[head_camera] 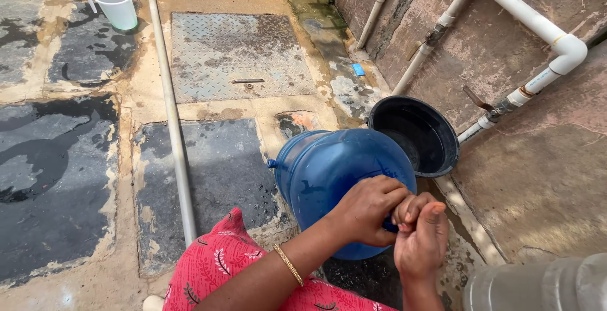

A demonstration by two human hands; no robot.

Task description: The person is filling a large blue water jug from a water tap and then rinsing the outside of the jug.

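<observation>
A large blue water jug point(344, 178) lies on its side on the wet, patchy floor point(215, 172), its small blue tap pointing left and its near end turned toward the person. The left hand point(367, 210) curls over that near end, fingers clenched around a small blue part at the neck, probably the cap. The right hand point(420, 238) presses against it from the right, fingers folded in a fist with the thumb up; whether it grips the same part I cannot tell. A thin gold bangle point(288, 264) sits on the left wrist, above a lap of red patterned cloth point(218, 270).

What could go wrong, in my judgement: the jug is round and the floor wet, so a hard twist may roll it left or knock it against the black tub point(422, 135) that touches its far right side. Damp fingers could also slip off the small part.

Counted: one blue jug, one black tub, one white measuring jug point(116, 6) far left, one clear plastic bottle point(537, 286) at the near right corner, one metal floor hatch point(237, 55), one long grey pipe point(171, 109) across the floor, and several white pipes point(531, 20) on the wall
</observation>
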